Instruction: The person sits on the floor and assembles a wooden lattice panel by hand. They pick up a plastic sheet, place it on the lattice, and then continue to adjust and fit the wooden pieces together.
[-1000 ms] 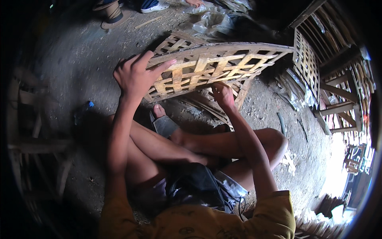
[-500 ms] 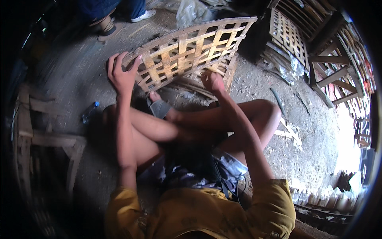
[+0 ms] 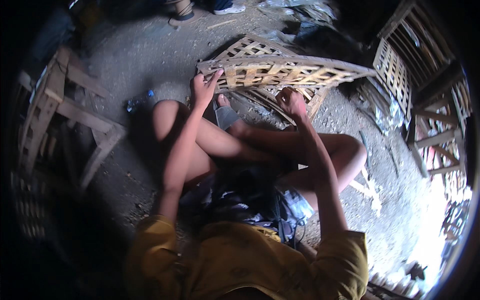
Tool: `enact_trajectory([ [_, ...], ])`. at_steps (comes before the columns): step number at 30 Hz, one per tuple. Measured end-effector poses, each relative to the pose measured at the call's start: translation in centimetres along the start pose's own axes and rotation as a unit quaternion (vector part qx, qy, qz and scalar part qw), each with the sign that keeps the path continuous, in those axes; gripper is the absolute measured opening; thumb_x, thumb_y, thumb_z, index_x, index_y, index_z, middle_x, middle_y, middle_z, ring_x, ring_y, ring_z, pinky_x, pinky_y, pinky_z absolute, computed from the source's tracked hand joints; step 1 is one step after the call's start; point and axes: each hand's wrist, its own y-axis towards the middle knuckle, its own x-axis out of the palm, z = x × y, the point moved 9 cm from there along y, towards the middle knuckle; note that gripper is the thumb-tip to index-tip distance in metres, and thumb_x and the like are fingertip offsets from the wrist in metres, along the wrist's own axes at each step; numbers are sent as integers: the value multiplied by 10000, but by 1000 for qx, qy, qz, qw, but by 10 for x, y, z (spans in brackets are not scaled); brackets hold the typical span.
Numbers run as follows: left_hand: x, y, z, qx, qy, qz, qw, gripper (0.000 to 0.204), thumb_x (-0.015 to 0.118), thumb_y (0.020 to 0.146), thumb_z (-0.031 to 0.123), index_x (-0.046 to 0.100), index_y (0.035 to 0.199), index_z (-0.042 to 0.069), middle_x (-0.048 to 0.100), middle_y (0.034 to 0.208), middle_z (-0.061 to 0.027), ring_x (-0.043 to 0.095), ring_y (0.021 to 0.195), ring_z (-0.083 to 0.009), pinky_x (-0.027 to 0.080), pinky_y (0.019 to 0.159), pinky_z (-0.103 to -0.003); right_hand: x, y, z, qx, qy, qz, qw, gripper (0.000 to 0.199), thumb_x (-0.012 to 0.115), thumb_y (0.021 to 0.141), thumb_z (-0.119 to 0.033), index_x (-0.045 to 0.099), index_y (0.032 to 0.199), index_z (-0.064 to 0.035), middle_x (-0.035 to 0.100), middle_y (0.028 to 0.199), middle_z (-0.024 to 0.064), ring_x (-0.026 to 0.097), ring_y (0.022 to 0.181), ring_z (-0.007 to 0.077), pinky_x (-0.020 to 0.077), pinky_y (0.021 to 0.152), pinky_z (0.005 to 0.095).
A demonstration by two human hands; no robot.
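Observation:
A woven lattice panel (image 3: 270, 71) of flat wooden strips is tilted up in front of my crossed legs. My left hand (image 3: 204, 90) grips its left end, the thumb and fingers closed at the edge. Just below the panel's near side, my right hand (image 3: 291, 101) is closed. Whatever lies inside its fingers is too small or hidden to make out. Beneath and behind the raised panel, another lattice panel (image 3: 250, 46) lies on the ground, partly covered. My sandalled foot (image 3: 226, 114) rests close to its near edge.
Wooden stools or frames (image 3: 82, 117) stand at the left, near a plastic bottle with a blue cap (image 3: 142, 100). Another lattice panel (image 3: 394, 67) leans on a stack at the right, by a wooden frame (image 3: 437, 135). Another person's feet (image 3: 187, 15) are at the far edge.
The raised panel has tipped flatter, with its top edge lower, showing the panel behind. My left hand has gone from spread fingers to a closer grip. The whole view has shifted.

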Motion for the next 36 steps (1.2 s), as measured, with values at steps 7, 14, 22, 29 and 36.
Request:
enact_trajectory([
  [7,10,-9,1,11,-103,50,993,314,834,903,268,715,955,-18,738,893,-62,633,810,-77,519,735,-268,-25,-5,-31,11,13,81,997,229,710,855,-191,612,741,-19,652,753,188,644,651,379,506,616,444],
  [14,21,-40,25,14,-10,59,998,378,810,911,290,684,1155,31,755,898,-86,713,816,-198,567,742,-366,-84,-10,-158,-199,115,173,958,145,714,784,16,581,747,-28,579,669,113,576,546,282,452,529,377],
  [22,68,-74,24,177,125,10,976,270,784,832,101,652,1064,63,714,963,-133,713,886,-350,558,755,-409,-132,-35,-159,-218,189,247,925,395,721,792,31,572,1158,8,684,836,124,680,683,290,536,628,374],
  [29,120,-73,56,293,182,-78,935,353,738,750,16,652,1089,64,707,1059,-133,696,989,-344,532,804,-407,-144,-12,-136,-134,173,150,964,290,646,856,86,619,1119,-32,659,909,191,670,823,389,530,700,435],
  [36,119,-64,36,211,112,-59,969,269,707,789,8,625,1042,50,684,1020,-133,679,972,-356,541,829,-406,-164,-27,-150,-158,116,164,967,307,726,851,95,679,1139,2,742,980,142,742,851,294,562,755,359],
])
